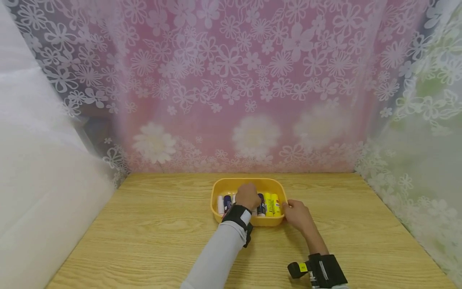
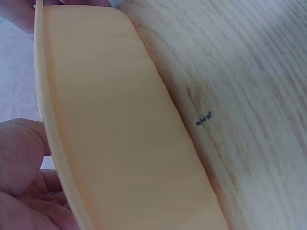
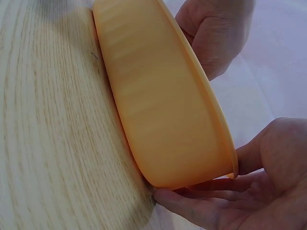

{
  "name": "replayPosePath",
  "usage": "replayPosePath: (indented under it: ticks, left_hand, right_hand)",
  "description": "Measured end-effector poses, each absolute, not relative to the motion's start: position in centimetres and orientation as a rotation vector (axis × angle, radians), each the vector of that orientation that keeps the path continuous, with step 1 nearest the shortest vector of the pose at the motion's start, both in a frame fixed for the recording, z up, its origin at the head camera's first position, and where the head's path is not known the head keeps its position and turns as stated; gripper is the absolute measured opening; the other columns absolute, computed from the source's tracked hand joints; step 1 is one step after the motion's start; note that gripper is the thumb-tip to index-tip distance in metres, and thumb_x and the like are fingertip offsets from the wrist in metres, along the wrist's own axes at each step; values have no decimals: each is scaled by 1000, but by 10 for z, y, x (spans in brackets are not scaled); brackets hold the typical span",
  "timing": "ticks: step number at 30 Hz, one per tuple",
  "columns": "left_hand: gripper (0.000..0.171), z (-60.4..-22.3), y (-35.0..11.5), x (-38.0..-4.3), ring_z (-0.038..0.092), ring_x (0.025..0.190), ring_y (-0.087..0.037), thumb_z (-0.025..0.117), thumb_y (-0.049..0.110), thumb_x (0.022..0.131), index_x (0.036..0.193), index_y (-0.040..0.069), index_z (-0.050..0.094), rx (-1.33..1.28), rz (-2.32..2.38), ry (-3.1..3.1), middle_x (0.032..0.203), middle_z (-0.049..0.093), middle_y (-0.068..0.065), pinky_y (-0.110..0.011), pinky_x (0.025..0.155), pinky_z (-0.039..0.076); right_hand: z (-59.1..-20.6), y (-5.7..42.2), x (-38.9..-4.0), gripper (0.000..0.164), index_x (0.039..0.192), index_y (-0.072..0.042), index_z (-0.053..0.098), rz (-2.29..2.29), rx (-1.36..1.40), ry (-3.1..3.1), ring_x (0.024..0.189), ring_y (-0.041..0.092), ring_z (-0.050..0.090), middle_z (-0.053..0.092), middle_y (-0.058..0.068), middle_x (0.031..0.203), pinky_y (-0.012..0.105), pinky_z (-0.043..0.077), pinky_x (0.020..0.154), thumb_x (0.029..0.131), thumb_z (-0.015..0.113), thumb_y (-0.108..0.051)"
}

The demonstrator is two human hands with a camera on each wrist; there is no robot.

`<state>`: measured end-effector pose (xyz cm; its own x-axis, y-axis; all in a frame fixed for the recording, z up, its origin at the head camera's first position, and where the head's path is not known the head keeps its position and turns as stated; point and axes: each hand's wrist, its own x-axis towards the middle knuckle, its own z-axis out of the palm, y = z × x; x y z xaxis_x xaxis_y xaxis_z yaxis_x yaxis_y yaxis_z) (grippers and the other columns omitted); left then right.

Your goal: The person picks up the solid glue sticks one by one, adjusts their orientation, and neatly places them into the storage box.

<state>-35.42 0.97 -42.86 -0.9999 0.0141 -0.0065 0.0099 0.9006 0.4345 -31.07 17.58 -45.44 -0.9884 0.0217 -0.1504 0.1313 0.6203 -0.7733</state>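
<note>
A yellow plastic basket sits on the wooden table, with a row of small tubes that look like glue sticks lying inside. Toward its right end are yellow tubes and a dark blue tube; a white tube and another dark blue one lie at the left. My left hand reaches down into the middle of the basket, fingers curled among the tubes. The basket's wall hides its fingertips in the left wrist view. My right hand grips the basket's right end, thumb at the rim and fingers underneath.
The wood-grain table surrounds the basket. Behind it hangs a pink, flower-patterned curtain, with a white sheet on the left and a pale floral sheet on the right. A short dark mark shows on the tabletop.
</note>
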Motion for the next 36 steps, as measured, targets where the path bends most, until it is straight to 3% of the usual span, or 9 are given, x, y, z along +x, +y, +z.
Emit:
replayPosePath:
  ticks: [7, 15, 20, 24, 27, 32, 36]
  left_hand:
    - [16, -430, 8, -355, 49, 62, -18, 73, 16, 88, 78, 4, 72, 28, 709, 3048, 64, 48, -2, -30, 52, 46]
    - [38, -426, -1, -361, 37, 53, -15, 68, 11, 90, 56, 10, 50, 153, 725, 3071, 56, 34, 1, -27, 48, 32]
    - [27, -409, -7, -366, 45, 56, -16, 68, 10, 90, 64, 7, 63, 212, 702, 3156, 60, 47, -1, -26, 49, 36]
    - [15, -395, -13, -369, 44, 55, -15, 70, 11, 91, 77, 7, 72, 233, 656, 3200, 62, 48, -1, -25, 45, 34]
    - [15, -385, -19, -368, 40, 50, -15, 68, 10, 91, 78, 7, 74, 259, 620, 3230, 58, 43, 0, -24, 41, 30]
    - [32, -373, -30, -361, 34, 47, -12, 63, 5, 90, 58, 10, 57, 264, 609, 3275, 53, 34, 2, -22, 39, 24]
    - [42, -374, -39, -353, 31, 48, -12, 62, 0, 88, 53, 13, 43, 341, 651, 3348, 52, 27, 3, -22, 41, 23]
  right_hand:
    - [-454, 175, -310, 40, 127, 7, 61, -1312, 126, 2715, 85, 24, 62, 66, 13, 94, 27, 46, 65, 106, 41, -22]
    - [-452, 173, -310, 40, 125, 7, 61, -1303, 132, 2709, 82, 22, 59, 63, 12, 91, 28, 44, 64, 107, 41, -22]
    - [-451, 172, -311, 39, 125, 7, 61, -1308, 135, 2714, 82, 22, 60, 64, 13, 92, 28, 46, 64, 107, 41, -22]
    - [-452, 171, -311, 42, 131, 8, 58, -1305, 136, 2708, 89, 24, 63, 66, 16, 101, 29, 50, 68, 107, 41, -22]
    - [-453, 172, -311, 43, 133, 8, 57, -1296, 138, 2711, 92, 25, 64, 67, 17, 106, 30, 52, 70, 107, 41, -21]
    - [-454, 173, -312, 43, 133, 8, 58, -1288, 140, 2720, 94, 25, 64, 67, 18, 108, 33, 53, 73, 107, 41, -22]
    - [-455, 173, -312, 44, 133, 8, 57, -1282, 143, 2720, 94, 25, 64, 67, 17, 109, 34, 52, 75, 106, 41, -22]
